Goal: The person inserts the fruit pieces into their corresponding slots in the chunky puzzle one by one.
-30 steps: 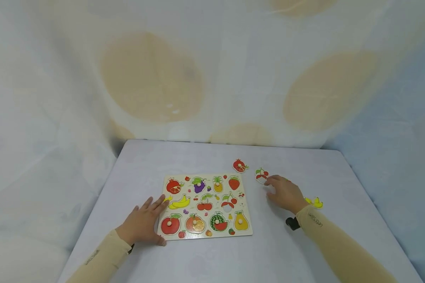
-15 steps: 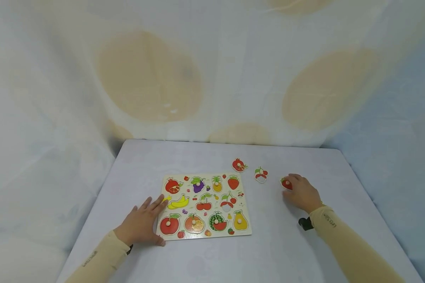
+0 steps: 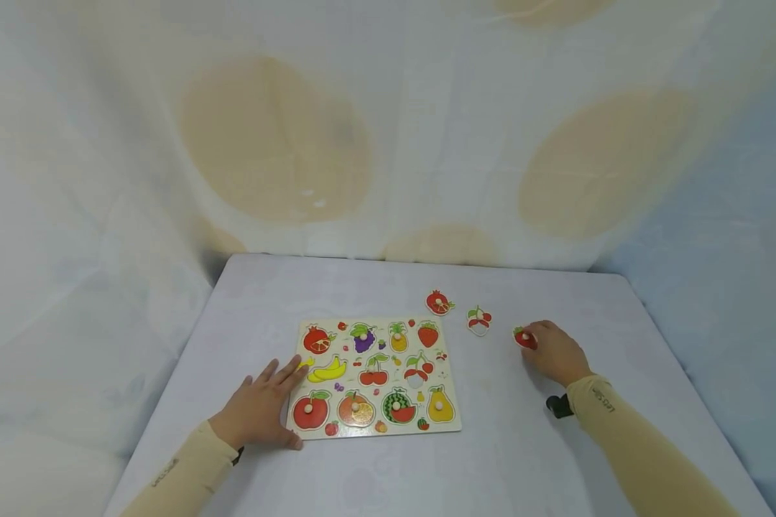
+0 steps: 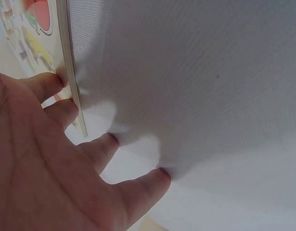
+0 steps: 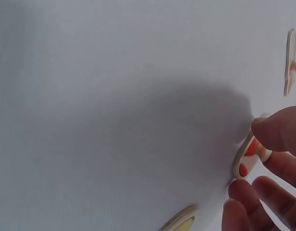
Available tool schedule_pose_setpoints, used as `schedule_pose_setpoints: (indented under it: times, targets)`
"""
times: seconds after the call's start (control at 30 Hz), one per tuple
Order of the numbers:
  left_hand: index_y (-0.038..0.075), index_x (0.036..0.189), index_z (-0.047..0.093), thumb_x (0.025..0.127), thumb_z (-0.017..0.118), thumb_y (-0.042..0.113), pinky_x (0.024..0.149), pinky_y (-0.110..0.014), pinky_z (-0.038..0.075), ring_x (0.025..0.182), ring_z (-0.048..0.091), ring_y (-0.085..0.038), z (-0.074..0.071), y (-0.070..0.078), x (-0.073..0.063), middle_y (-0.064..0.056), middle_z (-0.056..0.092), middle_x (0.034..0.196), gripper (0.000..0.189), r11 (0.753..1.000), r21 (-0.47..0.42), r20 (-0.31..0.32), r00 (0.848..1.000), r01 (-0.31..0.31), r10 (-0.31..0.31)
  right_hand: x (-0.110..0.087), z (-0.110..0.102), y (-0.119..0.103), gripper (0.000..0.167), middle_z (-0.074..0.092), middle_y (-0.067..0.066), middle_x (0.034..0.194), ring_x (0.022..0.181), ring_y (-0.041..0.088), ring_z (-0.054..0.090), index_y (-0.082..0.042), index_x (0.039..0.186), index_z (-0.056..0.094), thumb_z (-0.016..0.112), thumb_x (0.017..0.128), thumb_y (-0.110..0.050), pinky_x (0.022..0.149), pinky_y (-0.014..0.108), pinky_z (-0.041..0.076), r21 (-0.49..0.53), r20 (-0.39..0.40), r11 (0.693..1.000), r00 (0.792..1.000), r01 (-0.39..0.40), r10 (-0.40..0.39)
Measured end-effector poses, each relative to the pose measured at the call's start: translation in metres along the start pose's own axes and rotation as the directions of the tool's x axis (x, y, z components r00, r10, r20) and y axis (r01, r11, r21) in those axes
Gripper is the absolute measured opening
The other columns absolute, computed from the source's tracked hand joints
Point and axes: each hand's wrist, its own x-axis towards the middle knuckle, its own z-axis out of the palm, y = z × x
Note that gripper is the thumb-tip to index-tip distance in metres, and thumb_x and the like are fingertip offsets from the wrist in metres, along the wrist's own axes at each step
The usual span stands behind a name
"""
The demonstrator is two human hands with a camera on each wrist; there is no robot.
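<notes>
My left hand (image 3: 259, 408) lies with spread fingers at the left edge of a wooden fruit puzzle board (image 3: 450, 384). In the left wrist view, two fingertips touch the board's edge and others rest on the white cloth. To the right, my right hand (image 3: 559, 352) pinches the knob of a red strawberry puzzle piece (image 3: 524, 337) between thumb and index finger. The right wrist view shows that piece (image 5: 246, 159) tilted close over the cloth, its pale knob beside the index finger. A cherry puzzle piece (image 3: 478, 321) and a pomegranate puzzle piece (image 3: 438, 303) lie farther left.
Several fruit pieces with knobs sit in the board, among them an orange (image 3: 356, 409) and a pear (image 3: 440, 404). A yellow piece (image 5: 185, 224) lies on the cloth near my right hand, hidden in the head view. White curtains (image 3: 388, 143) hang behind the table.
My right hand has moved right, from beside the cherry piece to the strawberry piece, and grips it. The banana piece is now covered in the head view. My left hand has stayed put.
</notes>
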Motion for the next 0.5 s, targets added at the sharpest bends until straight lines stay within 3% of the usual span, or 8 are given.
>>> schedule_pose_setpoints:
  times: [0.2,0.5]
  targets:
    - [0.016,0.155,0.039,0.053,0.091,0.059,0.102,-0.076,0.028,0.144,0.024,-0.045,0.003,-0.001,0.001,-0.005,0.027,0.163,0.123,1.0,-0.002,-0.003,1.0,0.001,-0.001,0.0,-0.007,-0.011,0.041,0.063,0.021,0.112,0.086,0.028,0.061,0.004,0.121,0.065,0.077,0.085,-0.014,0.078,0.048,0.055,0.087,0.032,0.996,0.999,-0.01,0.007]
    - [0.015,0.154,0.039,0.053,0.091,0.06,0.102,-0.075,0.028,0.143,0.025,-0.045,0.002,-0.002,0.001,-0.005,0.027,0.163,0.122,1.0,0.004,-0.009,1.0,-0.005,0.005,0.006,-0.004,-0.011,0.046,0.052,0.027,0.132,0.108,0.039,0.057,0.002,0.124,0.063,0.078,0.085,-0.015,0.097,0.059,0.046,0.065,0.054,0.998,0.998,0.008,-0.011]
